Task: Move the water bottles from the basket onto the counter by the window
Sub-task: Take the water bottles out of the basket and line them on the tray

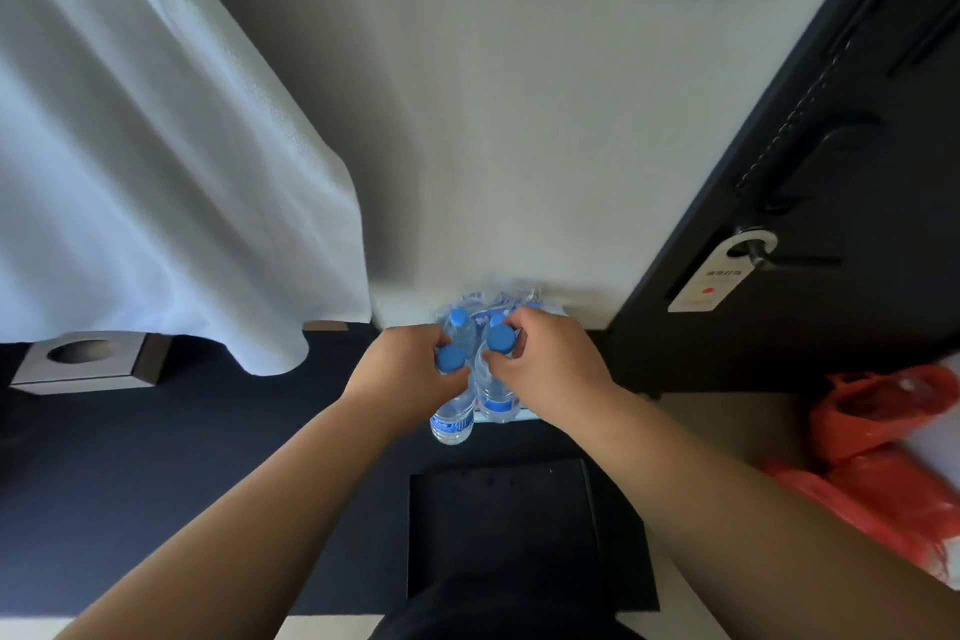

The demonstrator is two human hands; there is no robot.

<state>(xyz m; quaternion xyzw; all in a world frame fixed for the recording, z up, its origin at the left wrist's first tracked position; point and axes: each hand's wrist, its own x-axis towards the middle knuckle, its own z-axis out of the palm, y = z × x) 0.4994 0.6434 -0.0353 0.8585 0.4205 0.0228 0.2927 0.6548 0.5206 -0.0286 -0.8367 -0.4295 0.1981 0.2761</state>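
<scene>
your left hand (410, 372) grips left bottle (453, 418) | right hand (548, 359) grips right bottle (497, 403) | looks like none delivered yet, wrapped bottles (462, 325) wait far side

The bottles (462, 327) stand clustered on the floor (208, 457) against the wall (493, 146). From them, a tissue box (88, 363) sits at 9 o'clock, a hanging cloth (156, 172) at 10, the door (831, 198) at 2, bags (878, 457) at 4, a tray (504, 535) at 6.
</scene>
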